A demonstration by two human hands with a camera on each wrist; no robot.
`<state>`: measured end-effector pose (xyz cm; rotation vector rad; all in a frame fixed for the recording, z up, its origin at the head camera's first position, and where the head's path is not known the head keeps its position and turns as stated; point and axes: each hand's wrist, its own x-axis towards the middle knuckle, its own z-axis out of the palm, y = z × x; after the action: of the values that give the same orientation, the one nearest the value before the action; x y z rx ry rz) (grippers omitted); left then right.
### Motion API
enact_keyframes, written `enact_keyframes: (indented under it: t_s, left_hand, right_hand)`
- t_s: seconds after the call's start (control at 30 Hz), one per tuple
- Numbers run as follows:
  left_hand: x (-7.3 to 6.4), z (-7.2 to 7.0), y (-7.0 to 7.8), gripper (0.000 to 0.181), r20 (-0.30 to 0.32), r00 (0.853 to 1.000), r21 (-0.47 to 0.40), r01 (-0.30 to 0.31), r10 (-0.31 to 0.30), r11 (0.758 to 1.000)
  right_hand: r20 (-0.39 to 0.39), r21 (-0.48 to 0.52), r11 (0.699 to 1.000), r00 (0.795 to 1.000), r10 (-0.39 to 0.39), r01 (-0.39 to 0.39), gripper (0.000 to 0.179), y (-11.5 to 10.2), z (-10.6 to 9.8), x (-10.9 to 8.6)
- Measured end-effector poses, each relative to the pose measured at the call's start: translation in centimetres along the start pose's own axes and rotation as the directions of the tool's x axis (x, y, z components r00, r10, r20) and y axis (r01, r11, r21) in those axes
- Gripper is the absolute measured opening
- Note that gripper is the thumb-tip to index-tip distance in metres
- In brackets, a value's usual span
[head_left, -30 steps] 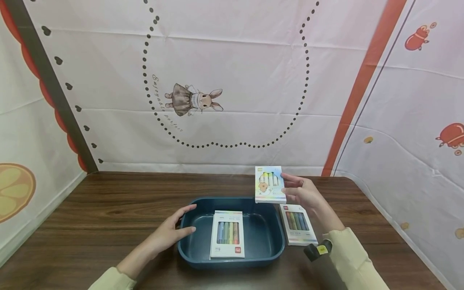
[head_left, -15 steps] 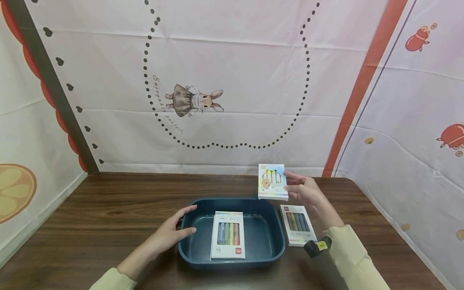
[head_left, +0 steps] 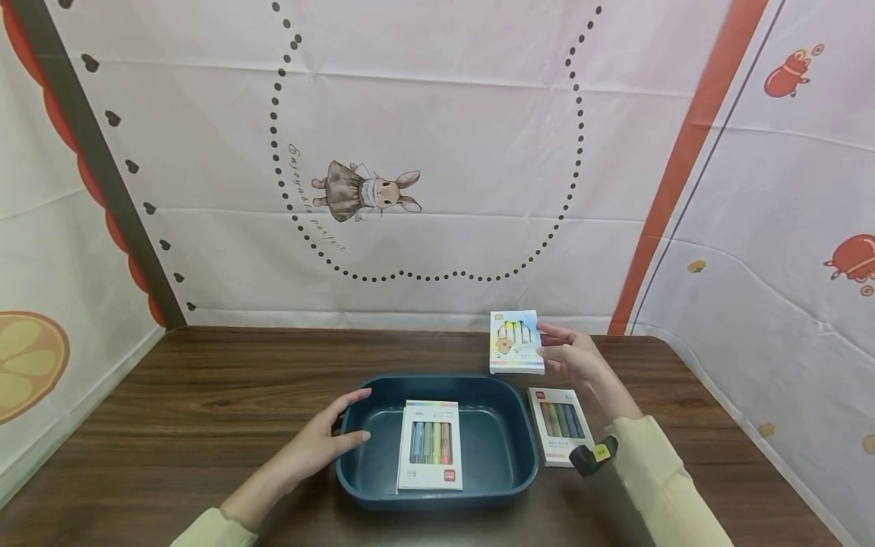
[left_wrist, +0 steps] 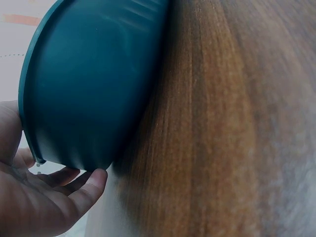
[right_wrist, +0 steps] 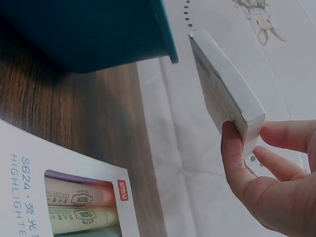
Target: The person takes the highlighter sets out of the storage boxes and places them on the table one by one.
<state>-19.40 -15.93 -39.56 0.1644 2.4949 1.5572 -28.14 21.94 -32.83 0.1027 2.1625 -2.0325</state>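
White box [head_left: 516, 343] in right hand [head_left: 576, 357] (above tabletop [head_left: 239, 387]).

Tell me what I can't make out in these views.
Head view: whatever lies under the pack in the blue bin; the pack covers it.
Head view: fine print on the held box; too small.
Right wrist view: that box's back printing; blurred and seen aslant.
Left wrist view: the blue bin's inside; its wall hides it.
Right wrist view: the highlighter box's full lettering; cut off by the bottom edge.

A tub [head_left: 502, 456] sits lower centre on the worktop [head_left: 239, 387], a highlighter box [head_left: 432, 444] inside, a second box [head_left: 562, 425] just right, a third box [head_left: 516, 346] held behind the tub's upper-right corner.
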Motion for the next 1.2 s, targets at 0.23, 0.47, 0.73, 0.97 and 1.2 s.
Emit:
enact_keyframes:
  t_s: [0.23, 0.47, 0.73, 0.97, 1.2]
  left_hand:
    - [0.0, 0.0, 0.0, 0.057, 0.000, 1.000, -0.001, -0.004, 0.004, 1.000]
    - [0.0, 0.0, 0.0, 0.057, 0.003, 1.000, -0.012, -0.015, 0.015, 1.000]
    - [-0.1, 0.1, 0.1, 0.057, 0.004, 1.000, -0.012, -0.009, 0.009, 1.000]
    - [-0.1, 0.1, 0.2, 0.057, 0.001, 1.000, -0.006, -0.009, 0.009, 1.000]
    - [-0.1, 0.0, 0.2, 0.057, 0.001, 1.000, -0.007, -0.007, 0.007, 1.000]
  right_hand:
    - [-0.010, -0.034, 0.999, 1.000, 0.017, -0.017, 0.059, 0.4, 0.0, 0.7]
    - [0.000, -0.018, 1.000, 1.000, 0.012, -0.012, 0.059, 1.1, 0.1, 1.3]
    - [-0.014, -0.063, 0.998, 1.000, 0.023, -0.024, 0.058, 1.8, 0.5, 2.0]
    - [-0.009, -0.070, 0.997, 0.999, 0.031, -0.032, 0.058, 2.3, 0.8, 2.5]
    - [-0.017, -0.074, 0.996, 0.999, 0.046, -0.047, 0.058, 2.8, 1.3, 3.0]
